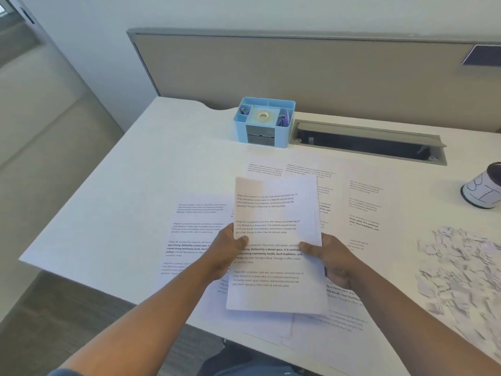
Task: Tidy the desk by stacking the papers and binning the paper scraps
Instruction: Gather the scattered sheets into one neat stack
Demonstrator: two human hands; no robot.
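Head view: a sheaf of papers (pixel 273 240) is gripped lengthwise near-to-far by both hands (pixel 230 251), (pixel 329 257); loose sheets (pixel 195 229) lie beneath on the surface (pixel 135 185).

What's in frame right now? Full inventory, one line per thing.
held sheets: a few together, white with black print, raised above the desk centre, gripped at both side edges
loose sheets: several, white printed, spread flat on the desk under and around the held ones
paper scraps: one pile, white, desk right side
organiser: one, light blue, back of desk, tape roll in its middle compartment, small items in the side ones
cable tray: one, grey, open slot right of the organiser
can: one, white with dark top, far right edge, partly cut off
desk: one, white
partition: one, beige, behind desk
left hand: holds the sheets' left edge
right hand: holds the right edge
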